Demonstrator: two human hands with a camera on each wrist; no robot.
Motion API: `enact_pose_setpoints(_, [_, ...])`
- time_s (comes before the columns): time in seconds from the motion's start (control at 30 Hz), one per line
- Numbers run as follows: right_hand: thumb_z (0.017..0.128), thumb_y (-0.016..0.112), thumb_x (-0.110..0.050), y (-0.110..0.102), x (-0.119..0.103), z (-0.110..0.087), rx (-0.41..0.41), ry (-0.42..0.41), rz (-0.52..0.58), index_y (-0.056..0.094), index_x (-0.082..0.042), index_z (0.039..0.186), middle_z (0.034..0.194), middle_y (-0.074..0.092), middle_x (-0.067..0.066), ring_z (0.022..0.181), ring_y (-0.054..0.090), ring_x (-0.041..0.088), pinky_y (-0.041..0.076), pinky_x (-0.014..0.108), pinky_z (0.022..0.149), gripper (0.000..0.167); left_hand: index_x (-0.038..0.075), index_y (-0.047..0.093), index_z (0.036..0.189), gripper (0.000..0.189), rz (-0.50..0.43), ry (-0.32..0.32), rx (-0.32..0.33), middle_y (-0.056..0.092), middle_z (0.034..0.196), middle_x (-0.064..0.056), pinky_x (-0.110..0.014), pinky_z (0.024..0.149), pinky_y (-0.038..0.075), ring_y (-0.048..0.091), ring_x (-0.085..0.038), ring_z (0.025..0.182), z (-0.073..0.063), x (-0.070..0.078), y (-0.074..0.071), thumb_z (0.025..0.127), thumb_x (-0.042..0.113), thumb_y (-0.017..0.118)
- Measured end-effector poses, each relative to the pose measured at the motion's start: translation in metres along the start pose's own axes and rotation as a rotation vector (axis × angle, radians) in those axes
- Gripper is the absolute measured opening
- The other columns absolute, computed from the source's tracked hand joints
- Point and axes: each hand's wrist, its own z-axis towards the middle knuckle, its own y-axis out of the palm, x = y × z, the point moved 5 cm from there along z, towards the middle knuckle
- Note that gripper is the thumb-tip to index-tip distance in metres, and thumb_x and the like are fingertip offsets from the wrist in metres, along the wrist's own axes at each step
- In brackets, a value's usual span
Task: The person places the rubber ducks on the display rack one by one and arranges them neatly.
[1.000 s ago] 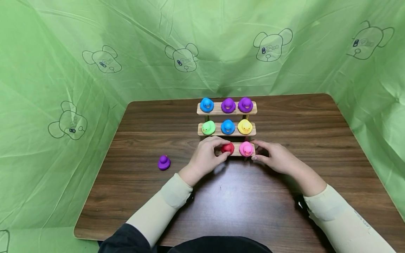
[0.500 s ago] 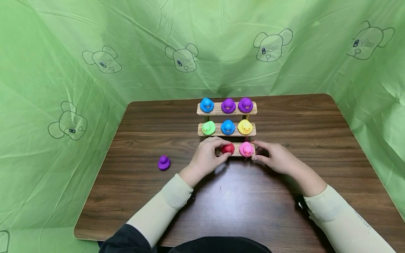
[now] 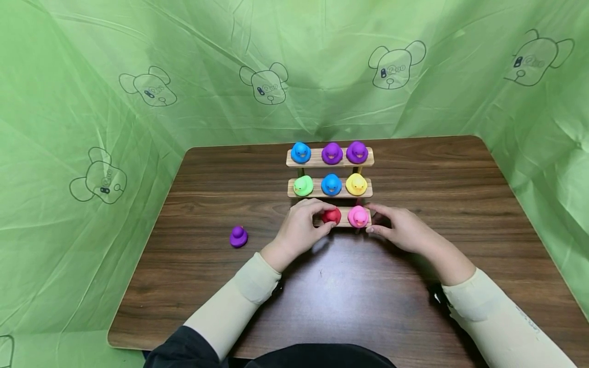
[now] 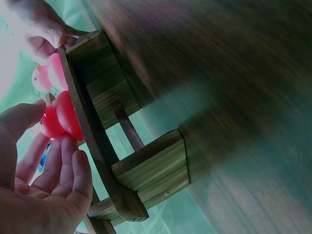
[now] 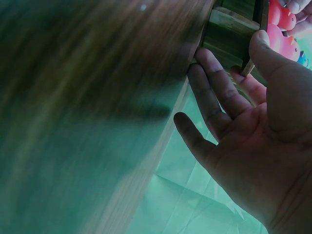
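Note:
My left hand (image 3: pixel 296 223) pinches a red rubber duck (image 3: pixel 332 216) between thumb and fingers on the lowest board of a three-tier wooden shelf (image 3: pixel 344 220). In the left wrist view the duck (image 4: pixel 68 116) sits right at the board, with the fingers curved about its side. At the right end of that same board, my right hand (image 3: pixel 401 226) holds the corner, thumb in front and index finger behind. The right wrist view shows the other fingers (image 5: pixel 214 87) spread beside the shelf's wooden leg. A pink rubber duck (image 3: pixel 358 217) stands between the two hands.
On the middle tier are a green duck (image 3: pixel 303 186), a blue duck (image 3: pixel 331 185) and a yellow duck (image 3: pixel 356 184). The top tier bears one blue duck (image 3: pixel 301 153) and two purple ones. Another purple duck (image 3: pixel 238 236) lies left on the brown table (image 3: pixel 193 286).

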Motion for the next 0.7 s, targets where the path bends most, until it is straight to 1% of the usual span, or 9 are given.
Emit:
enact_pose_setpoints(0.1, [0.097, 0.078, -0.029, 0.0000, 0.0003, 0.0000, -0.001, 0.001, -0.002, 0.055, -0.009, 0.149, 0.099, 0.075, -0.004, 0.100, 0.072, 0.022, 0.055, 0.053, 0.094, 0.060, 0.014, 0.079, 0.113, 0.029, -0.002, 0.001, 0.000, 0.075, 0.106, 0.004, -0.029, 0.084, 0.051, 0.064, -0.014, 0.096, 0.0000, 0.0004, -0.0001, 0.085, 0.014, 0.088])
enact_pose_setpoints(0.27, [0.097, 0.078, -0.028, -0.0004, 0.0003, 0.0003, 0.000, -0.002, -0.003, 0.055, -0.009, 0.149, 0.099, 0.076, -0.003, 0.101, 0.072, 0.023, 0.054, 0.054, 0.094, 0.061, 0.014, 0.079, 0.114, 0.029, 0.002, -0.001, -0.003, 0.075, 0.108, 0.005, -0.028, 0.085, 0.051, 0.064, -0.011, 0.098, -0.0001, 0.0006, -0.0002, 0.086, 0.015, 0.088])
enact_pose_setpoints(0.43, [0.096, 0.079, -0.027, -0.0005, -0.0004, 0.0004, 0.000, -0.004, 0.000, 0.055, -0.009, 0.149, 0.100, 0.076, -0.003, 0.101, 0.072, 0.023, 0.054, 0.053, 0.095, 0.061, 0.014, 0.079, 0.116, 0.033, 0.000, -0.001, 0.004, 0.074, 0.111, 0.005, -0.028, 0.089, 0.052, 0.065, -0.011, 0.103, -0.0005, 0.0016, -0.0009, 0.085, 0.015, 0.089])
enact_pose_setpoints(0.57, [0.097, 0.078, -0.027, -0.0008, -0.0013, -0.0002, 0.001, -0.002, 0.002, 0.055, -0.009, 0.149, 0.099, 0.076, -0.003, 0.100, 0.072, 0.023, 0.055, 0.053, 0.094, 0.060, 0.013, 0.078, 0.117, 0.035, -0.011, 0.001, 0.013, 0.074, 0.113, 0.005, -0.027, 0.092, 0.052, 0.065, -0.011, 0.107, -0.0013, 0.0009, -0.0025, 0.085, 0.015, 0.090])
enact_pose_setpoints(0.7, [0.097, 0.078, -0.026, -0.0015, -0.0022, -0.0006, 0.008, -0.008, 0.008, 0.056, -0.008, 0.148, 0.099, 0.076, -0.002, 0.099, 0.072, 0.023, 0.055, 0.053, 0.093, 0.059, 0.013, 0.078, 0.116, 0.032, -0.031, 0.007, 0.020, 0.073, 0.113, 0.006, -0.025, 0.092, 0.052, 0.065, -0.009, 0.107, -0.0026, -0.0004, -0.0061, 0.086, 0.016, 0.089])
